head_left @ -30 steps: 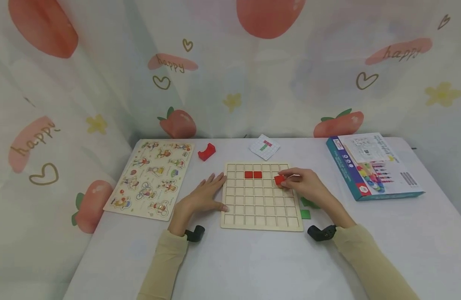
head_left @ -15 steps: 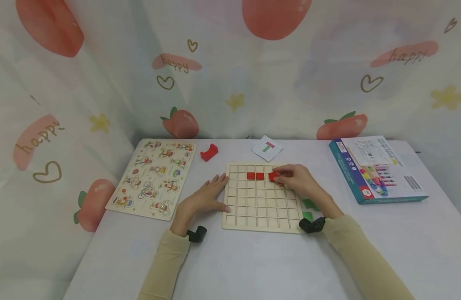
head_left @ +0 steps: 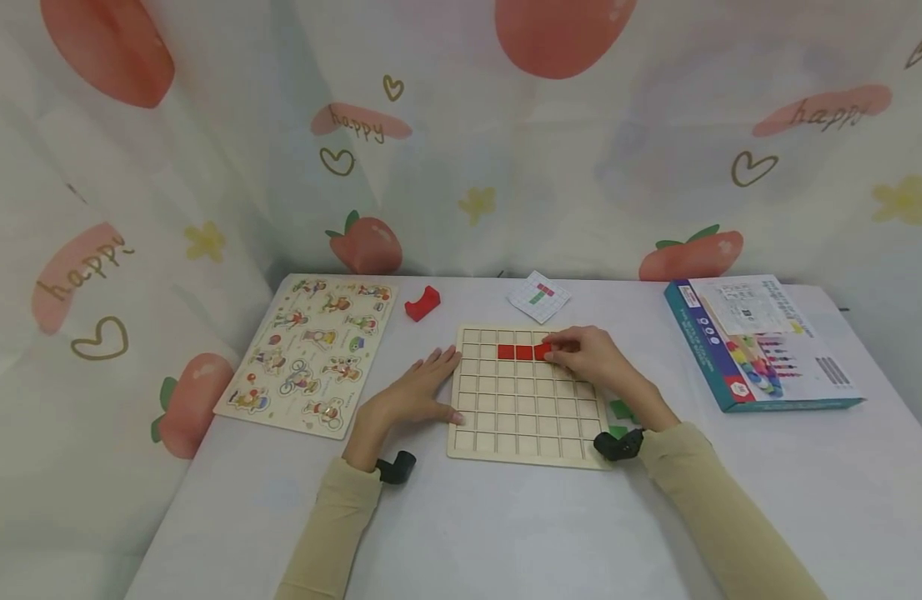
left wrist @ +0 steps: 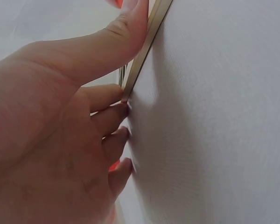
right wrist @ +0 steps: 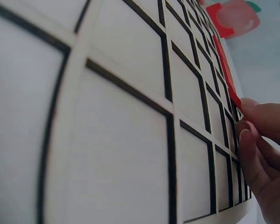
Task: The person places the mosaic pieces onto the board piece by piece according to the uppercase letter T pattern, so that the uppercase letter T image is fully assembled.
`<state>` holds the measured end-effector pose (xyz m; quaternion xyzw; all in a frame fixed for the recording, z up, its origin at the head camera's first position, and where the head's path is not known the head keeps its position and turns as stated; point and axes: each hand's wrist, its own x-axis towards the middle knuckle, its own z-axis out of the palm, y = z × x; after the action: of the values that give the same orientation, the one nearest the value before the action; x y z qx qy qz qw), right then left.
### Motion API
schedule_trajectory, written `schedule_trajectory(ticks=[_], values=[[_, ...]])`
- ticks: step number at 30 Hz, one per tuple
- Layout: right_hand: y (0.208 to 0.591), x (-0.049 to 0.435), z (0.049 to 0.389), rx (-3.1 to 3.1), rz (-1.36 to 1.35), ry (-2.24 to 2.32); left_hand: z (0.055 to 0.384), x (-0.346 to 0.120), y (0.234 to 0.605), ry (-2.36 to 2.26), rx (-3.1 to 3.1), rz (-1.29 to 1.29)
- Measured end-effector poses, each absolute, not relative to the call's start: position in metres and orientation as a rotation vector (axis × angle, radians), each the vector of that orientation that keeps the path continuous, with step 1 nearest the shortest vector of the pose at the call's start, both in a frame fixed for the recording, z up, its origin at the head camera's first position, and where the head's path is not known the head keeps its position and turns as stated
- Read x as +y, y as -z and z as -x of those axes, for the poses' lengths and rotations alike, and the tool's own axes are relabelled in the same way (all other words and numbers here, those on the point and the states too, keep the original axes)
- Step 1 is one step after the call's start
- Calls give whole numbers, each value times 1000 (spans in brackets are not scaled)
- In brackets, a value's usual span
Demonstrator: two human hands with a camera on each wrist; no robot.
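The right hand (head_left: 592, 354) is resting over the upper right part of the wooden grid board (head_left: 526, 421), its curled fingertips (right wrist: 252, 133) pinching a red square tile (head_left: 542, 352). That tile is sitting in the board's second row, touching the right end of the two red tiles (head_left: 515, 352) already lying side by side there. The left hand (head_left: 412, 390) is lying flat on the desk (head_left: 506, 533) with straight, relaxed fingers, holding nothing, and its thumb (left wrist: 107, 44) is pressing against the board's left edge.

A green piece (head_left: 621, 409) is lying on the desk just beside the board's right edge, partly hidden by the right wrist. A small pattern card (head_left: 538, 296) is lying just behind the board, and a red arch block (head_left: 422, 303) is sitting to its left. A picture peg puzzle (head_left: 311, 354) is lying well to the left, and a blue toy box (head_left: 761, 342) well to the right.
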<state>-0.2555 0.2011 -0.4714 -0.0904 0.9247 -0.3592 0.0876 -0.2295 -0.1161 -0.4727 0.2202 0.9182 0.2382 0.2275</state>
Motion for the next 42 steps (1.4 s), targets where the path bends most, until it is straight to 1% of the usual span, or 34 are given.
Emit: schedule_trajectory(ticks=[9,19,32,42], values=[[477,201,256,2828,366,999,228,-115,470,-681,2535,-603],[478,206,250,2790,308,1096,228,-113,471,-673,2535,-597],[469,232,223,2826,231,1087,230,-115,475,-688,2531,-595],[463,252,201,2836,281,1079,230,-116,474,-689,2525,-598]])
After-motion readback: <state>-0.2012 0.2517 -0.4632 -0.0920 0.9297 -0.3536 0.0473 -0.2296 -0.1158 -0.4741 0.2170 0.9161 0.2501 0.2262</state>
